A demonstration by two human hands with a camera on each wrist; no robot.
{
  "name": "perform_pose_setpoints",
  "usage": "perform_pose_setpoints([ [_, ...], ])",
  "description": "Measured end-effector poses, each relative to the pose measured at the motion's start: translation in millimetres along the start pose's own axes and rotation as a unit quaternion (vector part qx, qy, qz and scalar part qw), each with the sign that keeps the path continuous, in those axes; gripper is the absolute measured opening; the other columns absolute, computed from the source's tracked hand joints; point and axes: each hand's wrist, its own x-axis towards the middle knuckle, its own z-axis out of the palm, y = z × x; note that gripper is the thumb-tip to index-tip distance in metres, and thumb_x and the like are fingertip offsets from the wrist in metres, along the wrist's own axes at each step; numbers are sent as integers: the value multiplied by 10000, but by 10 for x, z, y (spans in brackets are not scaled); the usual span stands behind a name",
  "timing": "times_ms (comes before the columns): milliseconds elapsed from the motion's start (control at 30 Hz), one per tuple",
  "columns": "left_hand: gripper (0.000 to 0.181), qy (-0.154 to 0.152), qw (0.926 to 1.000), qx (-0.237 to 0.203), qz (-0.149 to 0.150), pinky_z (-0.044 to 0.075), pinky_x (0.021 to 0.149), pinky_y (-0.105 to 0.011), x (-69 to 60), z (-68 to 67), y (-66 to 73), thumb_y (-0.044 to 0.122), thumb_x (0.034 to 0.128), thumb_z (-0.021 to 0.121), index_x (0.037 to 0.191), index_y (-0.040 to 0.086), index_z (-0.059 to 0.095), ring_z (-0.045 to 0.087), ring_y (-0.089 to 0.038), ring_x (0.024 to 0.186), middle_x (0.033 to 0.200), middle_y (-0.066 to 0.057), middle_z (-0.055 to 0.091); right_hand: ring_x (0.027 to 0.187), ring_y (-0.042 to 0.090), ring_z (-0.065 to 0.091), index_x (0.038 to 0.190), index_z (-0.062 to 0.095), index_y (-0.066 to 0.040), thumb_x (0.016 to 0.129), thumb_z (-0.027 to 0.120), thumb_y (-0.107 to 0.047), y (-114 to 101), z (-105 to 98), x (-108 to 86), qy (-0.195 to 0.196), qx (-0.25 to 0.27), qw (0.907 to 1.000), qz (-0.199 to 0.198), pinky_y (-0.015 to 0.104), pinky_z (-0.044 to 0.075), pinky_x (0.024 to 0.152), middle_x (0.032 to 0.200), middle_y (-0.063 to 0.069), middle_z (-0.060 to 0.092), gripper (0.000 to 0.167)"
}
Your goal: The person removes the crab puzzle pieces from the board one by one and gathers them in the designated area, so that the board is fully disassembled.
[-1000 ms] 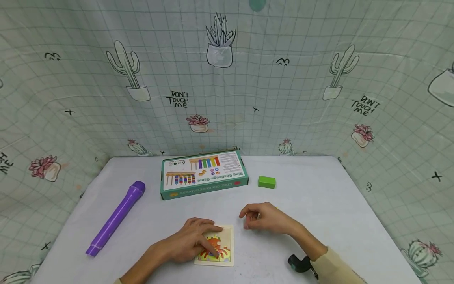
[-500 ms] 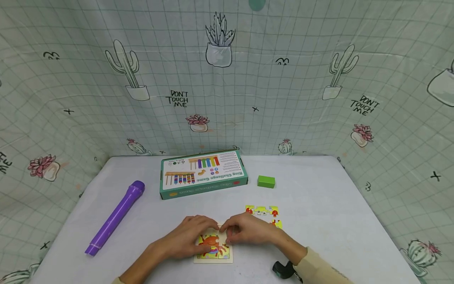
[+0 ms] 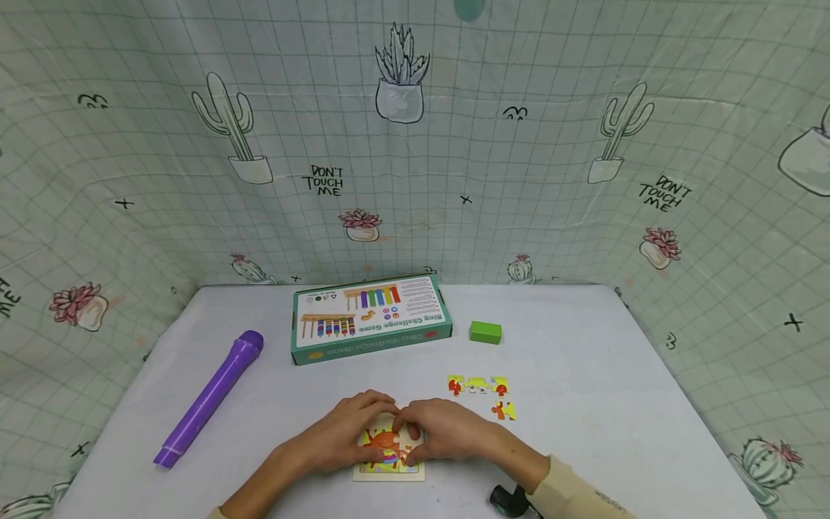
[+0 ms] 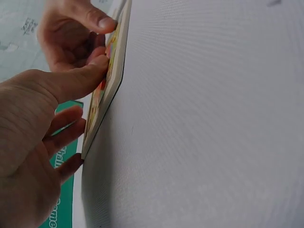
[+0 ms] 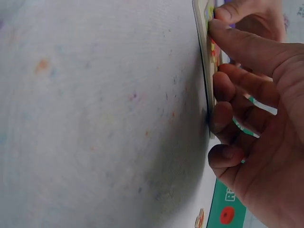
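A small wooden jigsaw puzzle board [image 3: 389, 476] with a red crab picture lies on the table. My left hand [image 3: 345, 432] rests at its left side, thumb pressing on the picture and the other fingertips along the far edge. My right hand [image 3: 452, 430] bends over the board's right side, with thumb and forefinger at a small puzzle piece [image 3: 405, 454] that they partly hide. In the right wrist view, both thumbs nearly meet on the picture. Loose yellow and red puzzle pieces [image 3: 478, 386] lie beyond the right hand, with a single piece [image 3: 503, 411] nearer.
Behind the hands lies a green and white game box [image 3: 372, 321], with a green block [image 3: 485, 332] to its right. A purple microphone-shaped tube [image 3: 209, 400] slants along the left. Close to the right sleeve is a black object [image 3: 509, 501], partly hidden.
My right hand has moved left from the loose pieces onto the board, then slightly nearer to me. The left hand has stayed on the board, its thumb shifting left. The loose pieces have come into view.
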Motion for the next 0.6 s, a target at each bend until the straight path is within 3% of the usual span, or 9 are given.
perform_pose_setpoints([
  [233,608,398,9959,721,-365,341,1057,-566,-21,29,17,545,812,774,1312,239,613,422,-196,1258,1336,55,524,737,0,482,1140,661,-206,797,858,-352,-41,-6,13,-11,-106,9998,194,199,406,696,802,-141,525,421],
  [467,799,478,9919,1028,-565,294,1076,-566,-2,179,33,745,781,668,1362,210,545,383,-229,1290,1369,16,460,724,2,474,1272,643,-160,799,856,-355,-77,-19,29,-108,-231,9992,312,203,396,683,775,-132,509,554],
  [600,828,502,9898,1131,-702,268,1091,-569,6,240,62,760,762,665,1367,216,516,361,-242,1294,1376,5,436,705,4,458,1302,648,-182,801,851,-371,-98,-36,38,-202,-339,9986,339,208,370,645,762,-128,494,573],
])
